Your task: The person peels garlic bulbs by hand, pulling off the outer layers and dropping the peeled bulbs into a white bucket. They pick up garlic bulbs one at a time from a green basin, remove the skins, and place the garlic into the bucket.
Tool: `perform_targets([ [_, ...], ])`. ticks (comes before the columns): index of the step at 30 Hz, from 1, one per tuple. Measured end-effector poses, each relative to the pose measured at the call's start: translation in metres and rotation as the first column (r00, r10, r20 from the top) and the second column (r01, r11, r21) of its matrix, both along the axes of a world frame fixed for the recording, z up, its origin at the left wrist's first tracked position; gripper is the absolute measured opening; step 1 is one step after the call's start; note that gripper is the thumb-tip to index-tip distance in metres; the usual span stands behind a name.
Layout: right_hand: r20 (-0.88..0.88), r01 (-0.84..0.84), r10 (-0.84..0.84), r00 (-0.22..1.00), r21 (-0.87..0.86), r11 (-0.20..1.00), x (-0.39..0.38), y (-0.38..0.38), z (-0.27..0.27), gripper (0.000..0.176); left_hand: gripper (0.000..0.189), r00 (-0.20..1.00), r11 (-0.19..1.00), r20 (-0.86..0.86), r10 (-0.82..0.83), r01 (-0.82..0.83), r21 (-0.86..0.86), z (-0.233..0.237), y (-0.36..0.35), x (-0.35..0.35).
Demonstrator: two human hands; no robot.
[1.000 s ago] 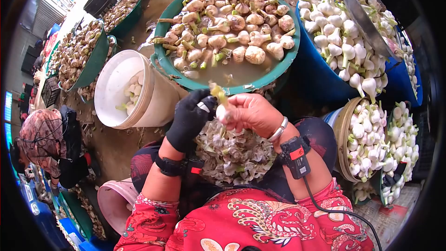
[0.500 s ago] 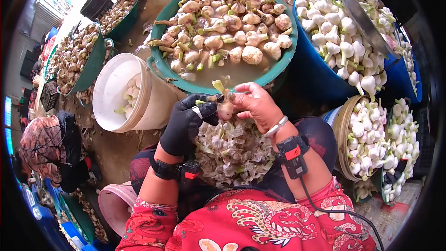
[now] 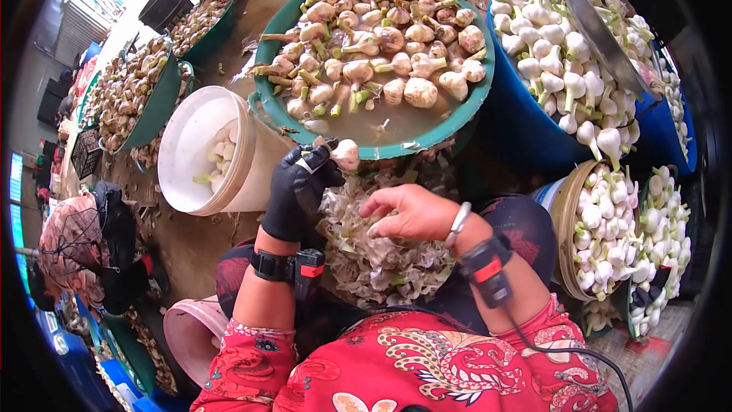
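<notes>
In a black glove, my left hand point(image 3: 300, 189) is closed around the stem end of a garlic bulb point(image 3: 346, 155), whose pale head sticks out to the right by the near rim of the green tub point(image 3: 457, 123). My bare right hand point(image 3: 408, 212) is apart from the bulb, over a heap of papery garlic skins point(image 3: 389, 267) in my lap. Its fingers are spread and slightly bent, with no bulb between them. Unpeeled bulbs point(image 3: 421, 93) lie in murky water in the tub.
A white bucket point(image 3: 244, 152) with a few peeled bulbs lies tilted at left. Blue tubs point(image 3: 511, 118) and a beige bucket point(image 3: 566, 236) full of white garlic stand at right. A pink bucket point(image 3: 191, 336) is at lower left. Another person point(image 3: 76, 244) is at far left.
My right hand has let go of the bulb and moved down over the skins. My left hand has kept the bulb, now tipped to the right, with less skin on it.
</notes>
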State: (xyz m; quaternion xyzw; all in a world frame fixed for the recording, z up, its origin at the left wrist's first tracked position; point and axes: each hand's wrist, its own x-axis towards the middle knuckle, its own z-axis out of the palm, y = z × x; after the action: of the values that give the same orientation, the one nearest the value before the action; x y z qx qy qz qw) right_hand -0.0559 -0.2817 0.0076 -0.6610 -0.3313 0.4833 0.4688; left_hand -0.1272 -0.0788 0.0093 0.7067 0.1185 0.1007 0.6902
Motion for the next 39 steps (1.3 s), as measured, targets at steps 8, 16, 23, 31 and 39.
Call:
perform_targets([
  [8, 0.078, 0.699, -0.754, 0.653, 0.323, 0.638, 0.001, 0.021, -0.022, 0.012, 0.018, 0.993, 0.867, -0.113, -0.014, -0.044, -0.497, -0.001, -0.028, 0.000],
  [16, 0.328, 0.698, -0.803, 0.498, 0.398, 0.596, -0.003, 0.025, -0.021, 0.010, 0.021, 0.990, 0.939, -0.100, -0.097, 0.057, -0.339, -0.010, -0.040, -0.004],
  [23, 0.375, 0.721, -0.820, 0.432, 0.403, 0.564, -0.001, 0.027, -0.029, 0.017, 0.020, 0.990, 0.970, -0.105, -0.092, 0.066, -0.234, -0.004, -0.034, -0.007],
  [31, 0.552, 0.268, -0.215, 0.806, -0.017, 0.963, -0.013, 0.009, -0.048, 0.016, 0.022, 0.999, 0.853, -0.026, 0.026, -0.035, -0.521, 0.026, 0.001, -0.008],
  [39, 0.275, 0.506, -0.494, 0.825, 0.030, 0.862, 0.006, 0.017, -0.023, 0.006, 0.023, 0.917, 0.870, 0.137, 0.374, -0.398, 0.289, 0.092, 0.084, -0.111],
])
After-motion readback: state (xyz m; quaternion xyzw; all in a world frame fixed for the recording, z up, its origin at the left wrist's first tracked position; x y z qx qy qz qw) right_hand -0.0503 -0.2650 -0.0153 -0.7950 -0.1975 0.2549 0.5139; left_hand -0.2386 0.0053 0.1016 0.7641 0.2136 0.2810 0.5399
